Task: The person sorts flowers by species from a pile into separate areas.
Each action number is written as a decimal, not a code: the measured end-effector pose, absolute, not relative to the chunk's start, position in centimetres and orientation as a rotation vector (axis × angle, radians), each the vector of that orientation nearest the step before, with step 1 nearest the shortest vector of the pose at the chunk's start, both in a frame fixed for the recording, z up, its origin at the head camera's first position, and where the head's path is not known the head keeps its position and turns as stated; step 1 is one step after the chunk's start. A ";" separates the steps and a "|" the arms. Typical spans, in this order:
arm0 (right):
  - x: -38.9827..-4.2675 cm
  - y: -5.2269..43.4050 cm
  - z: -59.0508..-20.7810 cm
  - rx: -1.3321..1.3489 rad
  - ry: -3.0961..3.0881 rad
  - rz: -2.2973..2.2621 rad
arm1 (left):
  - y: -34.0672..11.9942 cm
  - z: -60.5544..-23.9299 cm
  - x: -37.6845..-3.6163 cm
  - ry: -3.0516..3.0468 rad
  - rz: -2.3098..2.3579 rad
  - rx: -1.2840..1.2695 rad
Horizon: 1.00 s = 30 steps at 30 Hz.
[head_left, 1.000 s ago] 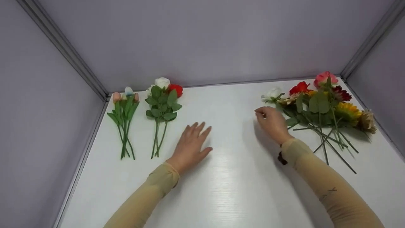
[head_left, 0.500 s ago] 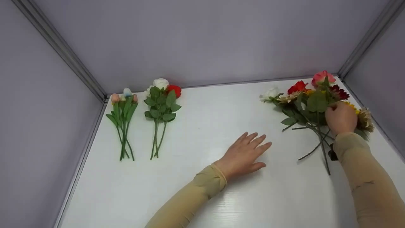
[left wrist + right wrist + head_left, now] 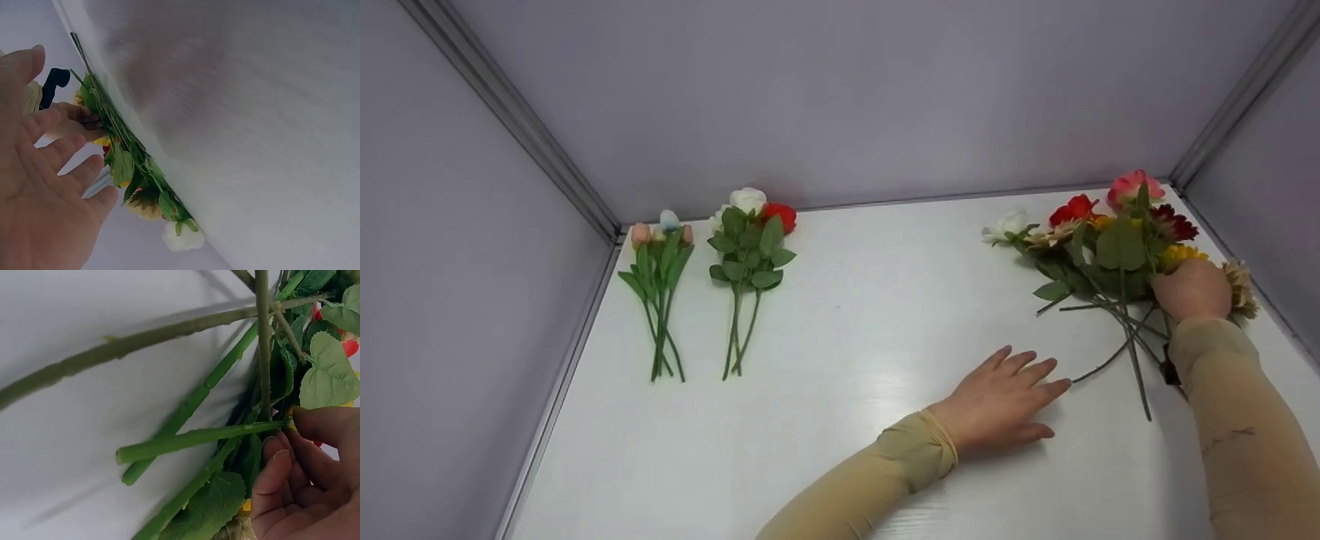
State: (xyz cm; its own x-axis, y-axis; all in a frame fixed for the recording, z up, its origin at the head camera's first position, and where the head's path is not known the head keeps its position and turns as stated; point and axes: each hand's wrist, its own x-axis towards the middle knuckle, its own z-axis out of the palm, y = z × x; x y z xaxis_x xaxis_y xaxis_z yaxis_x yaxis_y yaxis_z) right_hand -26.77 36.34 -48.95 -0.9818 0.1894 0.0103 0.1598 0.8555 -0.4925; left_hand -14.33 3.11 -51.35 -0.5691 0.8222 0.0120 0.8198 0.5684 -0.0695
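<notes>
At the right of the head view, my right hand (image 3: 1194, 291) is among a pile of mixed flowers, just below a yellow flower (image 3: 1183, 256). The right wrist view shows its thumb and fingers pinching a green flower stem (image 3: 197, 437); the bloom on that stem is hidden. My left hand (image 3: 1006, 397) hovers palm down close over the white table with its fingers spread. One of its fingertips overlaps the end of a curved stem (image 3: 1099, 365) in the head view. The left wrist view has the left hand (image 3: 50, 169) holding nothing.
White rose (image 3: 1006, 225), red flower (image 3: 1074, 211), pink flower (image 3: 1135, 187), dark red flower (image 3: 1174, 223) and beige flower (image 3: 1239, 289) lie with crossing stems. Tulips (image 3: 661, 262) and a bunch of roses (image 3: 748, 201) lie far left. Grey walls (image 3: 855, 97) enclose the white table (image 3: 840, 352).
My right hand has moved right, from beside the white rose into the pile at the yellow flower, and its fingers now pinch a stem. The left hand has slid right and nearer the body.
</notes>
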 end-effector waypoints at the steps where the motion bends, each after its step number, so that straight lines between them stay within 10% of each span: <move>1: -26.8 36.4 -48.9 -0.283 -2.979 0.777 | 3.2 -51.4 -14.3 -2.743 0.087 -1.438; 30: -27.0 36.9 -48.9 -0.328 -2.932 0.819 | 2.5 -52.1 -14.5 -2.795 -0.035 -1.431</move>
State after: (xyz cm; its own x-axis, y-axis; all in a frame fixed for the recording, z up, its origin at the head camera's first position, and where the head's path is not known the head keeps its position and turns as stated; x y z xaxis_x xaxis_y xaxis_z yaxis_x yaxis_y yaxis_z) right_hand -27.04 36.92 -48.91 -0.9740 0.2259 0.0188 0.1835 0.8343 -0.5198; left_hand -14.50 2.49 -52.14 -0.5845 0.8113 0.0113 0.8114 0.5842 0.0190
